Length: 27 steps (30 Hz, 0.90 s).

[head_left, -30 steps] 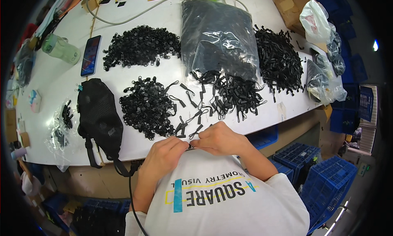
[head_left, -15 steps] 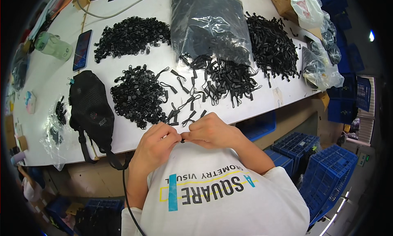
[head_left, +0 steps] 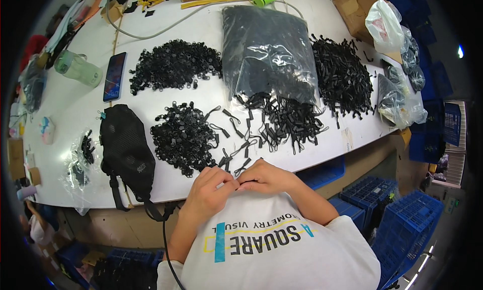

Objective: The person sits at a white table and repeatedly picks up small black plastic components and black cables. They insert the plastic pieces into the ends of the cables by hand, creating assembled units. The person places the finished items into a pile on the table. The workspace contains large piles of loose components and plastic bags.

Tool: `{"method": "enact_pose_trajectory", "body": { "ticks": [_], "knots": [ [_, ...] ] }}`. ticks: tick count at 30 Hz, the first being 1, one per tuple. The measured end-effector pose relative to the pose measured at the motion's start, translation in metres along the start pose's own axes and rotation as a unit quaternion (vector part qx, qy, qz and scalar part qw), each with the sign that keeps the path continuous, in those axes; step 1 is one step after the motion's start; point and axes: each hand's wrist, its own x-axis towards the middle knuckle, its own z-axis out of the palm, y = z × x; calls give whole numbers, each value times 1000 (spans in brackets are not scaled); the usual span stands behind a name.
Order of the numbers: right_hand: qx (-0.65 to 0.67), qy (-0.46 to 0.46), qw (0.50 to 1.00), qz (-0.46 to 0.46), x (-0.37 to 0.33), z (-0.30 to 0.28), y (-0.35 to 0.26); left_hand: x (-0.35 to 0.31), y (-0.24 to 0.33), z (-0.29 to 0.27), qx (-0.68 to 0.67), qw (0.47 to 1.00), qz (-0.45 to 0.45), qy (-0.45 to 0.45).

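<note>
Just off the table's front edge, my left hand (head_left: pixel 207 193) and my right hand (head_left: pixel 267 178) meet fingertip to fingertip in front of my shirt. Both are closed in a pinch. Whatever lies between the fingers is hidden by them. Beyond my left hand is a heap of small black plastic buckle-like pieces (head_left: pixel 183 139). Several black cord loops with rectangular tabs (head_left: pixel 245 150) lie scattered just beyond the fingertips, leading to a denser heap of such loops (head_left: pixel 292 121) at the mouth of a clear plastic bag (head_left: pixel 269 51) with dark contents.
A second heap of small black pieces (head_left: pixel 173 63) and another dark heap (head_left: pixel 344 78) lie farther back. On the left are a black mesh bag (head_left: pixel 127 151), a phone (head_left: pixel 114 77) and a green bottle (head_left: pixel 80 68). Blue crates (head_left: pixel 407 234) stand below the table at right.
The view has shifted, so the table sits lower and more to the right. My hands stay pinched together; the small black bit seen between the fingers before is now covered.
</note>
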Motion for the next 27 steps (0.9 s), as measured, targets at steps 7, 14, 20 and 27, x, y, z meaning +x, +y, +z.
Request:
{"method": "enact_pose_trajectory", "body": {
  "ticks": [7,14,20,27],
  "knots": [
    [-260,102,960,-36,-3,11,1,-36,-20,38,-356,862,-356,-60],
    [-370,96,920,-80,-1,22,-4,-39,-29,35,-474,784,-402,-24],
    [-298,88,949,-59,1,16,-8,-19,-14,37,-18,967,-181,179],
    [-192,133,971,-50,2,13,-3,-10,-15,31,-111,973,-143,146]
  ]
}}
